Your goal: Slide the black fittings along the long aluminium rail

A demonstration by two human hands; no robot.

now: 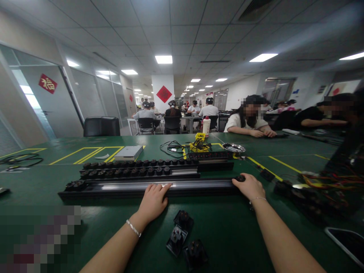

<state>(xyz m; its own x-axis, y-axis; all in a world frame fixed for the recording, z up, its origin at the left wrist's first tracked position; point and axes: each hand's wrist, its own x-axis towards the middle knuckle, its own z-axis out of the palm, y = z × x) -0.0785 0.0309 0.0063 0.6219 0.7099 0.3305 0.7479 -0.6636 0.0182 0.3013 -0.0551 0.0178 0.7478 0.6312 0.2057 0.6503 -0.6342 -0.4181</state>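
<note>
A long black rail (193, 185) with a shiny inner strip lies across the green table before me. My left hand (155, 199) rests on its near edge and strip, fingers stretched out, holding nothing. At the rail's right end, my right hand (251, 186) pinches a small black socket module (240, 178); the fingers partly hide it. Two similar modules (75, 184) sit in the rail's left end. Between my arms lie three loose black modules, one at the back (183, 218), one with metal prongs showing (176, 237) and one nearest me (195, 253).
Behind the rail lie other rails (139, 172) filled with modules. Farther back are a white box (129, 152), tangled black cables (173, 147), a yellow basket (200, 135), a metal bowl (233, 148) and a bottle (206, 127). Wires (321, 185) and a phone (348, 242) lie right. A co-worker (250, 121) sits opposite.
</note>
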